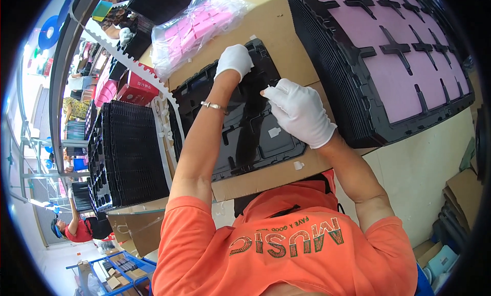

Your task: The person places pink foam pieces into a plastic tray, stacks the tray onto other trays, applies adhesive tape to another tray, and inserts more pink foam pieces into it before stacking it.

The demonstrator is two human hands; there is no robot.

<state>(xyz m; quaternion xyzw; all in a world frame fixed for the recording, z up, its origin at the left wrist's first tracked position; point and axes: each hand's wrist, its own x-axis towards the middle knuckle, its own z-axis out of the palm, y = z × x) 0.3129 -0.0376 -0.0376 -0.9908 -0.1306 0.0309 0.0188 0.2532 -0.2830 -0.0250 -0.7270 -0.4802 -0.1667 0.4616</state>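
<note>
A black plastic tray (pixel 250 137) with moulded ridges lies on the cardboard-covered table in front of me. At its far edge is my left hand (pixel 234 62), in a white glove, its fingers pointing down and mostly hidden behind the hand. My right hand (pixel 300 112), also white-gloved, is closed in a pinch over the tray's right side; a bare fingertip shows at the glove's end. Whatever it pinches is too small to make out. A small white scrap (pixel 274 132) lies on the tray beside the right hand.
At the right stands a tall stack of black trays (pixel 353 91) with pink sheets (pixel 388 86). Another black tray stack (pixel 133 153) is at the left. Beyond the tray lies a clear bag of pink pieces (pixel 197 32). A notched white strip (pixel 138 68) runs along the left.
</note>
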